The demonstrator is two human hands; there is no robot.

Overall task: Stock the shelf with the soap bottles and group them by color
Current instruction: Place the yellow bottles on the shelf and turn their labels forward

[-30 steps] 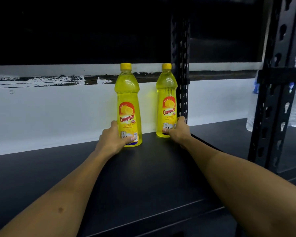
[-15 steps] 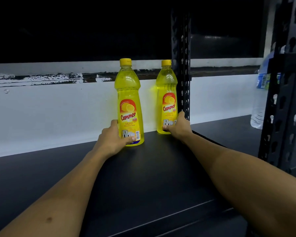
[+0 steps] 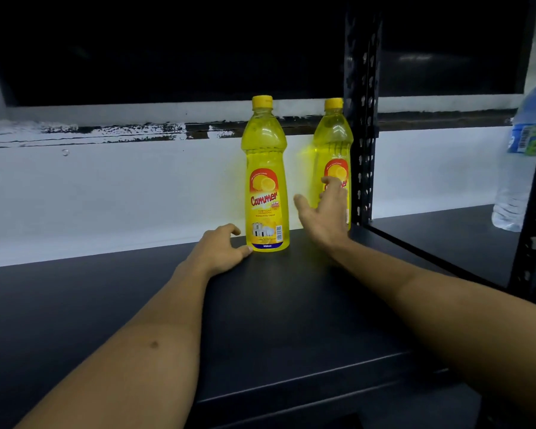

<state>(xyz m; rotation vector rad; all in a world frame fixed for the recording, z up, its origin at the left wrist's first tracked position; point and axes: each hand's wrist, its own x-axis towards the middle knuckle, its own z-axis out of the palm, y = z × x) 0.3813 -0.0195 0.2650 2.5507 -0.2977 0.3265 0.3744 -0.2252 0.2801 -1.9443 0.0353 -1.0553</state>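
Bottles (image 3: 266,181) (translucent yellow plastic) upright on matte shelf (image 3: 106,305), left hand (image 3: 218,249) loosely open, right hand (image 3: 324,212) splayed.

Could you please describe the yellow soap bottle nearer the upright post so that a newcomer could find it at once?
Start at the black perforated post rising from the dark shelf. The right soap bottle stands right beside it, against the white wall. Unlike the left soap bottle, its label is partly hidden by the open right hand.

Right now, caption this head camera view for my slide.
Two yellow soap bottles upright on the black shelf, both hands open beside them.
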